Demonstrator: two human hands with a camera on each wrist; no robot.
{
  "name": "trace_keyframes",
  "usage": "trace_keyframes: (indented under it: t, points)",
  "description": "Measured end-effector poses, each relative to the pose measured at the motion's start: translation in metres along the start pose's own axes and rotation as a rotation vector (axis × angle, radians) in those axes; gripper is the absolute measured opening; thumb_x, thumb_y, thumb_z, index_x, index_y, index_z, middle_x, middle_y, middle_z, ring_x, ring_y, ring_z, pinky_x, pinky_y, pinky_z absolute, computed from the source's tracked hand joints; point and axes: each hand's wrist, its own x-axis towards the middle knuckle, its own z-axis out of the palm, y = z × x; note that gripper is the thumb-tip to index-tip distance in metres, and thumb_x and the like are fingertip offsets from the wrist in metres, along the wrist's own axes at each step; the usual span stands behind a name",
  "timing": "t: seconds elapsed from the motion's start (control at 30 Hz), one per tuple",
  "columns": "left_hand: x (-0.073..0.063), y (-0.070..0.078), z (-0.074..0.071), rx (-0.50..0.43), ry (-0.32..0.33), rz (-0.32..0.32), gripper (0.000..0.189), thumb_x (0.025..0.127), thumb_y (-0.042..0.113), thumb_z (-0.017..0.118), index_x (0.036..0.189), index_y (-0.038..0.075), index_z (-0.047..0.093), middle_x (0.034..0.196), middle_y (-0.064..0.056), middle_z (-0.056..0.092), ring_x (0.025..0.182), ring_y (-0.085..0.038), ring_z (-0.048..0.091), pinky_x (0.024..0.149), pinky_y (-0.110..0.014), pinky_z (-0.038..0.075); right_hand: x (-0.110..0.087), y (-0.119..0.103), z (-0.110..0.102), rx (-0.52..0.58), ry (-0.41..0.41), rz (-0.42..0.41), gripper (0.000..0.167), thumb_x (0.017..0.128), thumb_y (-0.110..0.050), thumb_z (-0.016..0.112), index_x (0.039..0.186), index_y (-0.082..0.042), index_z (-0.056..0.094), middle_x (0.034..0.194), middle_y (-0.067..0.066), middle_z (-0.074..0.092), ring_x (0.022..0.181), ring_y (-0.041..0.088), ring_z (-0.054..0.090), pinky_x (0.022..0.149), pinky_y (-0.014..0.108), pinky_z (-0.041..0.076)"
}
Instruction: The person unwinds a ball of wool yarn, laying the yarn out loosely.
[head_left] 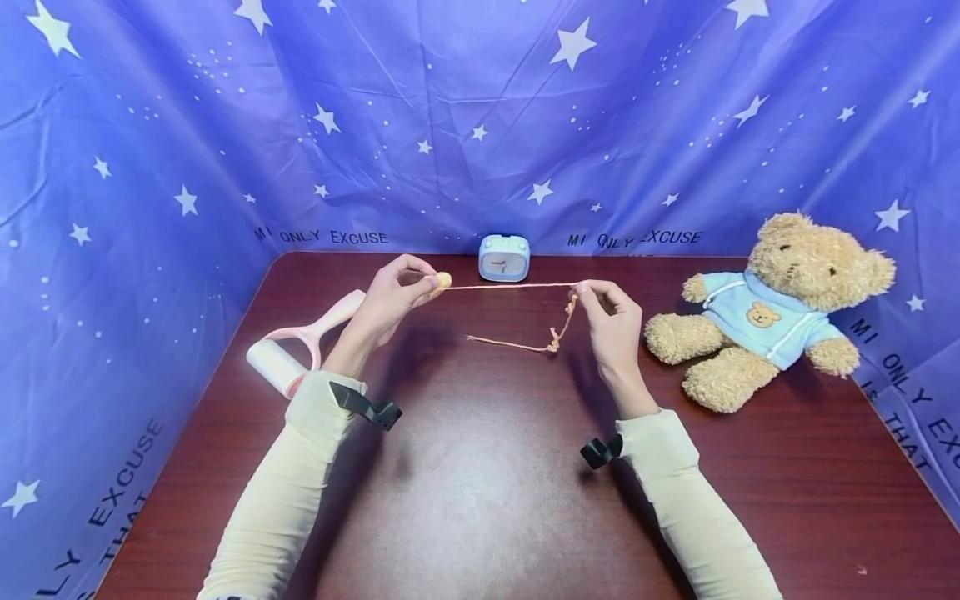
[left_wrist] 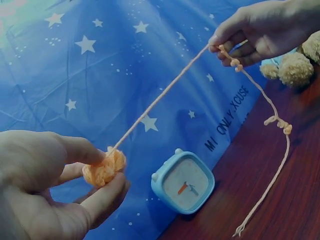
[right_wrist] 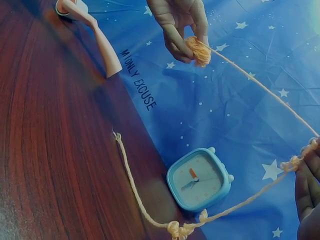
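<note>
Between finger and thumb, my left hand (head_left: pixel 390 302) pinches a small ball of orange yarn (left_wrist: pixel 106 167). A strand of yarn (head_left: pixel 510 286) runs taut from the ball to my right hand (head_left: pixel 613 325), whose thumb and fingers pinch it. Below the right hand the loose end hangs down, with knots (left_wrist: pixel 284 126) tied along it and a frayed tip (left_wrist: pixel 240 231). In the right wrist view the yarn ball (right_wrist: pixel 199 51) shows in the left fingers, and the right hand (right_wrist: pixel 309 190) is partly cut off at the edge.
A pale blue alarm clock (head_left: pixel 504 258) stands at the table's back edge. To the left lies a lint roller (head_left: pixel 279 367) with a pink handle, beside the left forearm. A teddy bear (head_left: pixel 772 317) in a blue top sits at the right. Star-printed blue cloth (head_left: pixel 450 100) hangs behind the table.
</note>
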Motion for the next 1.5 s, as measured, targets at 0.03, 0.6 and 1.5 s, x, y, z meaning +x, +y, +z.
trace_keyframes:
  t: [0.03, 0.6, 1.5]
  points:
    - [0.000, 0.000, 0.000, -0.010, 0.014, -0.002, 0.014, 0.091, -0.007, 0.057, 0.101, 0.000, 0.049, 0.098, -0.009, 0.059, 0.087, -0.013, 0.067, 0.090, -0.030, 0.056, 0.000, 0.002, -0.001, -0.001, 0.004, 0.000, 0.021, 0.090, -0.007, 0.065, 0.095, 0.013, 0.065, 0.074, -0.006, 0.069, 0.071, 0.010, 0.063, 0.071, 0.017, 0.051]
    - [0.003, 0.005, -0.010, 0.090, 0.167, -0.037, 0.035, 0.092, -0.006, 0.051, 0.126, -0.010, 0.049, 0.104, -0.010, 0.056, 0.087, -0.011, 0.062, 0.095, -0.034, 0.054, 0.013, 0.002, -0.029, 0.107, 0.140, -0.051, 0.005, 0.087, -0.003, 0.067, 0.085, 0.000, 0.071, 0.073, 0.002, 0.070, 0.068, 0.014, 0.063, 0.069, 0.018, 0.054]
    - [0.005, 0.003, -0.014, 0.062, 0.340, 0.002, 0.020, 0.091, 0.003, 0.060, 0.108, 0.004, 0.049, 0.086, 0.003, 0.061, 0.071, -0.004, 0.063, 0.078, -0.022, 0.058, 0.021, -0.004, -0.056, 0.137, 0.313, -0.046, 0.005, 0.087, -0.004, 0.068, 0.084, -0.002, 0.071, 0.072, 0.000, 0.070, 0.066, 0.012, 0.063, 0.066, 0.024, 0.053]
